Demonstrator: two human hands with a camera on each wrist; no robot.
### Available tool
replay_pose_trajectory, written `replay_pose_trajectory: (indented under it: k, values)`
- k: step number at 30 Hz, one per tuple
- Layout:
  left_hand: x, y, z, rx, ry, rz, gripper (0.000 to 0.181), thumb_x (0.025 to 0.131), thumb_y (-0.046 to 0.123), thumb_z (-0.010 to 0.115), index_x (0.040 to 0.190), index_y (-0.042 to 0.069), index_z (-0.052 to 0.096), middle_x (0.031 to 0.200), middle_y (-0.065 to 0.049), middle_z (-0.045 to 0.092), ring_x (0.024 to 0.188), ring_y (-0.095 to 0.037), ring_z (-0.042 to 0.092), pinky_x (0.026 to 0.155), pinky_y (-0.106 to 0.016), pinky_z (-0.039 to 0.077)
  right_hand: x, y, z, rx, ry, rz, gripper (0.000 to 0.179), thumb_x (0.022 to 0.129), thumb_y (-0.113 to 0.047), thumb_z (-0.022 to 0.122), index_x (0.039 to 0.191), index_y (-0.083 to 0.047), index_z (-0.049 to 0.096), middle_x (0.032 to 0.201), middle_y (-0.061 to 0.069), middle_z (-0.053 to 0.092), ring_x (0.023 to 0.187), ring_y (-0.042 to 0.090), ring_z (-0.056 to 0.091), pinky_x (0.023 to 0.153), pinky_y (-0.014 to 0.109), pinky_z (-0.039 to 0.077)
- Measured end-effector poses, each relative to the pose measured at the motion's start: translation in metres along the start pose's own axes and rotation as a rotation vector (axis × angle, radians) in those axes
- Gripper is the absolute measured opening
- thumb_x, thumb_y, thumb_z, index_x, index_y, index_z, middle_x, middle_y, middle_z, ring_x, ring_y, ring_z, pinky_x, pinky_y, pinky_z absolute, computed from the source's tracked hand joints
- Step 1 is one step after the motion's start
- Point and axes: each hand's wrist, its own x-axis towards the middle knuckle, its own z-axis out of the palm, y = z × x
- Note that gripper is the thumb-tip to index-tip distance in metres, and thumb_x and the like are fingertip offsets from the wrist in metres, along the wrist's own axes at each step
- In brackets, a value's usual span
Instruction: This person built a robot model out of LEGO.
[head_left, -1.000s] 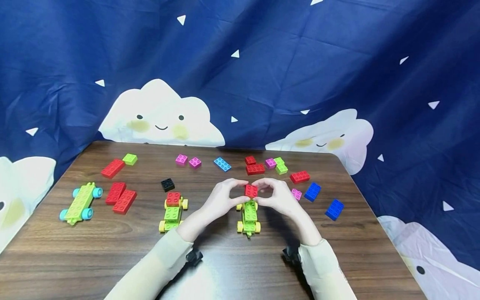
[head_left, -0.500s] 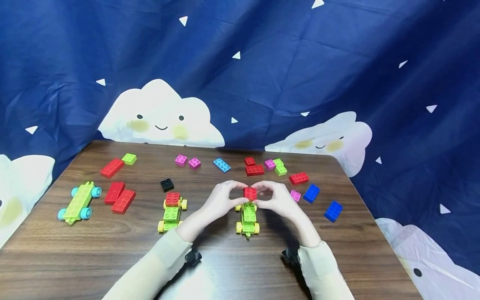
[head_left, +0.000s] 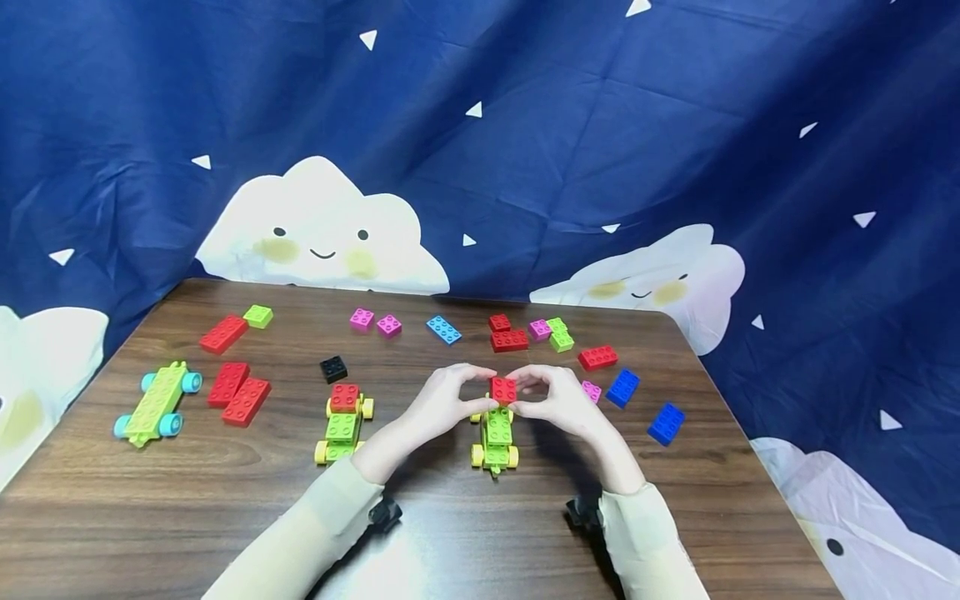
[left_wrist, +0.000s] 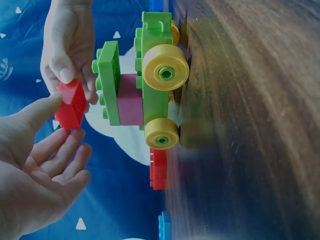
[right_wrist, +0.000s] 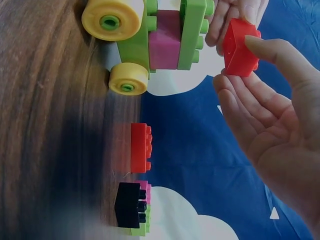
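Both hands pinch one small red brick [head_left: 503,390] between thumb and fingers, my left hand [head_left: 442,400] from the left and my right hand [head_left: 557,400] from the right. The brick is held in the air, tilted, over the far end of a toy car [head_left: 498,429]. That car has a green base [left_wrist: 154,75] on yellow wheels [left_wrist: 165,67], with a pink brick [left_wrist: 131,100] on the base and a green studded piece [left_wrist: 108,82] on top. In the right wrist view, my right thumb lies along the red brick [right_wrist: 241,47], with the fingertips at its lower edge.
Left of the hands stands a similar yellow-wheeled car [head_left: 343,425] with a red brick on it. A green base with blue wheels [head_left: 157,404] is farther left. Loose bricks lie around: red [head_left: 246,402], black [head_left: 333,369], light blue [head_left: 444,329] and dark blue [head_left: 667,423].
Both hands keep hold of the red brick over the car. In the last half second it has shifted very slightly right. The cars and loose bricks have stayed put.
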Motion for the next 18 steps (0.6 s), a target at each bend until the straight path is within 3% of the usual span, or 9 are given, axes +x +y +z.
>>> replay_pose_trajectory:
  k: [18]
  values:
    - [-0.0001,-0.0046,0.0064,0.033,0.001,0.01,0.038,0.083,0.022,0.078,0.116,0.007,0.07,0.114,-0.007,0.072,0.111,-0.023,0.065,0.098,-0.041,0.049,-0.0001,0.006,-0.0006,0.043,-0.046,0.0,0.035,0.082,-0.014,0.078,0.114,-0.002,0.069,0.108,0.012,0.073,0.099,0.024,0.068,0.091,0.04,0.054]
